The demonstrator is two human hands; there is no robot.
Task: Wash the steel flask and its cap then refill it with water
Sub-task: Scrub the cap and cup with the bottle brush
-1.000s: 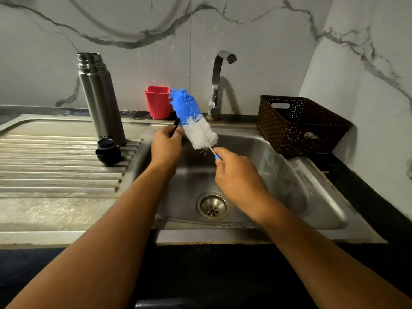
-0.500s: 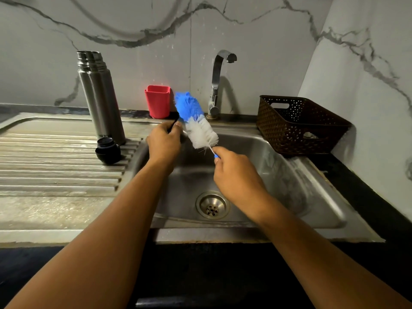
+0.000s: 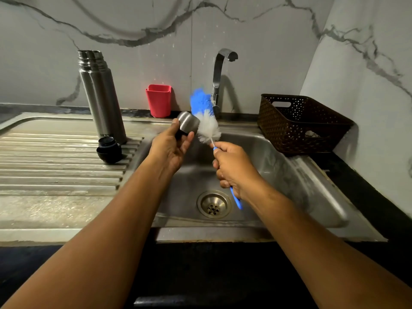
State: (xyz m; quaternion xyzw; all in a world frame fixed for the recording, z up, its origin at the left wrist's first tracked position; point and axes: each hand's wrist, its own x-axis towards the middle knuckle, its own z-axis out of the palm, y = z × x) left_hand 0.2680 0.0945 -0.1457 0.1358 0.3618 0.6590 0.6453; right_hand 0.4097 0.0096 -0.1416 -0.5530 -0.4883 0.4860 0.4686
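Observation:
The tall steel flask (image 3: 101,94) stands upright and uncapped on the ribbed draining board, with a black inner stopper (image 3: 109,150) in front of it. Over the sink's left rim, my left hand (image 3: 169,146) grips the steel cap (image 3: 188,124) between thumb and fingers. My right hand (image 3: 231,169) holds the blue handle of a bottle brush (image 3: 206,117). Its blue and white bristles point up beside the cap, touching its right side.
The steel sink basin (image 3: 278,175) with its drain (image 3: 214,204) lies below my hands. A tap (image 3: 219,76) stands behind, no water running. A red cup (image 3: 158,100) sits by the wall. At the right stands a dark woven basket (image 3: 301,123).
My left hand has turned and lifted, so the steel cap now shows in its grip. The brush has swung upright and to the right of the cap, with more of its handle showing.

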